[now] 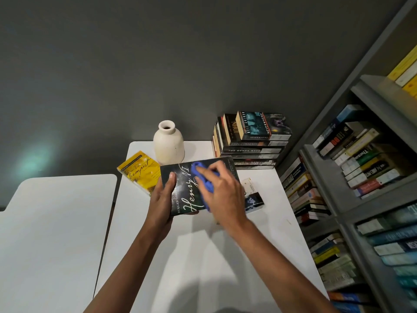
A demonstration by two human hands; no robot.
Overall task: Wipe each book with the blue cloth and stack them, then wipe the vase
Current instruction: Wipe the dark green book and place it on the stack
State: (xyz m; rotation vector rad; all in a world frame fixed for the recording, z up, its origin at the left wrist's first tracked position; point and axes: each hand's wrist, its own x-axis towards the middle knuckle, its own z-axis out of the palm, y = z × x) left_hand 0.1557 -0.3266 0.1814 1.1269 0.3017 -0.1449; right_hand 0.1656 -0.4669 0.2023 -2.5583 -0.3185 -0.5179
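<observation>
1. And first up, the cream ceramic vase: it is seen upright at the back of the white table, its mouth dark, so whatever may be inside cannot be told
2. Over on the right, the grey bookshelf is packed, every visible compartment filled with paperbacks piled flat, spines outward
3. A stack of dark paperbacks is found at the table's back right corner, just right of the vase, with "Neverwhere" on top
4. Now the action: the dark "Henry VI" paperback is held cover up over the table, right in front of the vase
5. Its left edge is gripped by the left hand, thumb laid on the cover, fingers tucked underneath
6. The crumpled blue cloth is clutched in the right hand, fingers curled round it, and it is pressed onto the cover
7. The yellow "Tempest" paperback is lying flat left of the vase, one corner hidden behind the held book
8. A small pale-and-dark paperback is glimpsed flat on the table, partly covered by the right hand
9. A second white table is set alongside on the left, a narrow gap between the two
</observation>
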